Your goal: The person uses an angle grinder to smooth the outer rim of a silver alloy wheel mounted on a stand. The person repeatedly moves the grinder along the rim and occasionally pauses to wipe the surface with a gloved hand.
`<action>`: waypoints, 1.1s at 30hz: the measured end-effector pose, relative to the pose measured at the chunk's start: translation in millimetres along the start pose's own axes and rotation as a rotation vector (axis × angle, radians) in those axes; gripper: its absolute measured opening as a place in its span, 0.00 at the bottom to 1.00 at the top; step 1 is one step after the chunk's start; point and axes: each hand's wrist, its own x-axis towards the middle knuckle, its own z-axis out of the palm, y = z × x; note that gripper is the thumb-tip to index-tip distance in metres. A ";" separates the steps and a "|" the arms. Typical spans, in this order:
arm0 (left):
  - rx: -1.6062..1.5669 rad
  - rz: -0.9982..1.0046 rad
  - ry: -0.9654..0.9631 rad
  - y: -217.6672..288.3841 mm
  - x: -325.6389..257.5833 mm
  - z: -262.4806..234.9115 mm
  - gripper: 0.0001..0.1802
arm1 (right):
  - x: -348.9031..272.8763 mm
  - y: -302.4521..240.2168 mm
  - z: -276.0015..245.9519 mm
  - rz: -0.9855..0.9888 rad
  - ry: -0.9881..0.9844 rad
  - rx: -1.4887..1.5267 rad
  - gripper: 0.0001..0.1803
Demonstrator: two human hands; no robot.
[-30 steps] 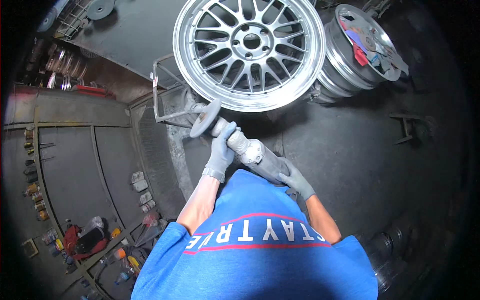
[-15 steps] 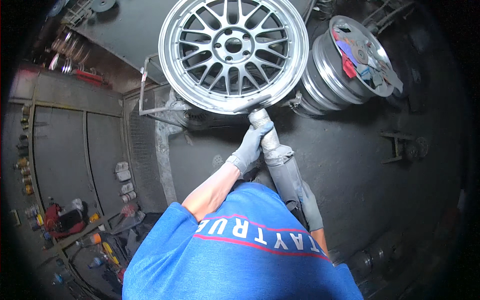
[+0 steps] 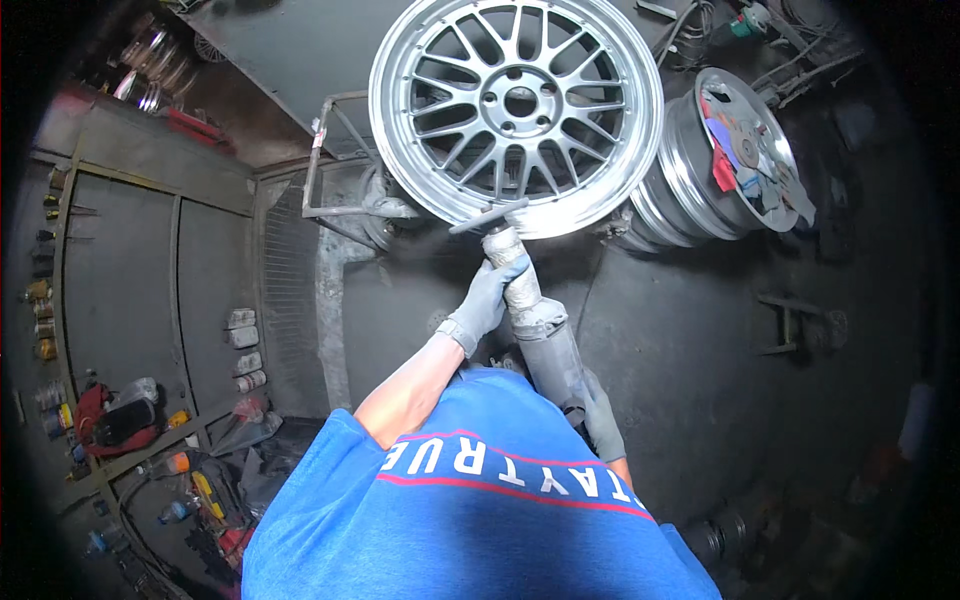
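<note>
My gloved left hand (image 3: 483, 305) wraps around the pale, tape-wrapped front of an angle grinder (image 3: 550, 350). Lower down, my gloved right hand (image 3: 602, 418) holds the grinder's thick grey rear body from its right side; some of its fingers are hidden behind it. At the tool's head a thin grey disc (image 3: 488, 216), seen almost edge-on, lies against or just in front of the lower lip of a silver multi-spoke car wheel (image 3: 519, 101). Whether disc and lip touch, I cannot tell. The wheel faces me, its polished outer lip shining.
A bent metal frame (image 3: 312, 180) stands left of the wheel. To the right, more wheels (image 3: 690, 160) lie stacked on their sides, with coloured rags and abrasive discs (image 3: 743, 150) on top. Shelving with cans (image 3: 45, 325) and a red bag (image 3: 110, 420) are at left.
The grinder and both hands have moved left along the wheel's lower lip, and the disc now sits left of the hub. The whole view has shifted, so the wheels appear farther right and lower.
</note>
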 end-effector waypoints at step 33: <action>-0.064 -0.079 -0.072 -32.3 1.1 -5.5 0.14 | -3.3 -2.0 -7.8 -0.031 -0.042 0.182 0.38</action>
